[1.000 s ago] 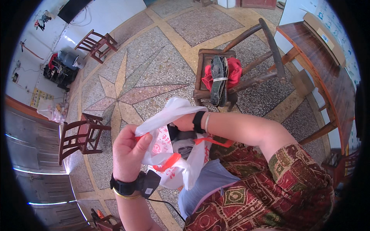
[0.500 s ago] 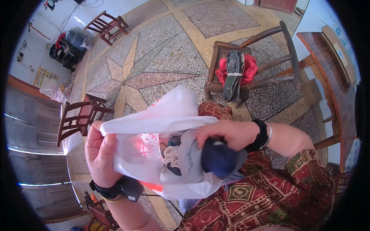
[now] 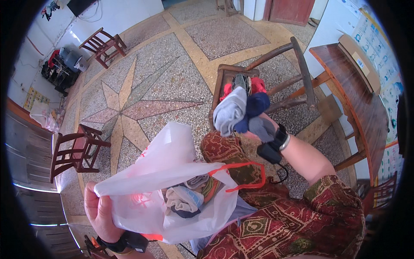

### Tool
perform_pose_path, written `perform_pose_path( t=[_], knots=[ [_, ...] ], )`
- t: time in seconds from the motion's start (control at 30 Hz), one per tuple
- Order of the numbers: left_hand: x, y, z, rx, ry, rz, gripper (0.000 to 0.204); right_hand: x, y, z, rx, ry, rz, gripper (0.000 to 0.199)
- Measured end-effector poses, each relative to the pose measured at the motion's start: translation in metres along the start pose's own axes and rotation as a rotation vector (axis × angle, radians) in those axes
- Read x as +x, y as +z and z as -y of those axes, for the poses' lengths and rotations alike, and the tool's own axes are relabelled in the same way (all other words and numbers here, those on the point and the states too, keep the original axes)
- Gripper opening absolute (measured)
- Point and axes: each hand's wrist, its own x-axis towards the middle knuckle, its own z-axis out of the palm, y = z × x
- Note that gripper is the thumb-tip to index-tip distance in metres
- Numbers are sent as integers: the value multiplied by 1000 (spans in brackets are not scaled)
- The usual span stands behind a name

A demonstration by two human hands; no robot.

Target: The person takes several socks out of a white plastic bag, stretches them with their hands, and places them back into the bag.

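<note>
The person's left hand is closed on the left edge of a white bag, pinching the rim between thumb and fingers. The bag spreads out to the right of that hand, its mouth open and turned up, with a red handle looping out on its right side over the patterned clothing. Inside lies a crumpled heap of cloth in beige, blue, grey and dark tones, just right of the left hand and touched by neither hand. The right hand is well apart from the bag, reaching forward and to the right of it, and grips a bunch of socks: a light grey sock, a navy sock and a dark grey sock. The socks cover most of its fingers. They appear in front of the seat of a wooden chair, partly hiding a red cloth and a dark bundle on it; whether they touch these cannot be told.
</note>
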Motion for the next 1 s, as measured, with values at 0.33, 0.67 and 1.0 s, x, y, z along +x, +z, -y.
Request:
perform_pose_path(
  t=[0.33,0.67,1.0],
  knots=[
    [-25,-32,-4,263,-76,-128,39,119,-119,-10,-1352,-174,-421,46],
    [-27,-36,-3,353,-42,-157,45,168,-170,-29,-1864,82,-512,42],
    [-8,-33,11,187,-18,-70,38,190,-177,-1,-2345,124,-597,23]
  ],
)
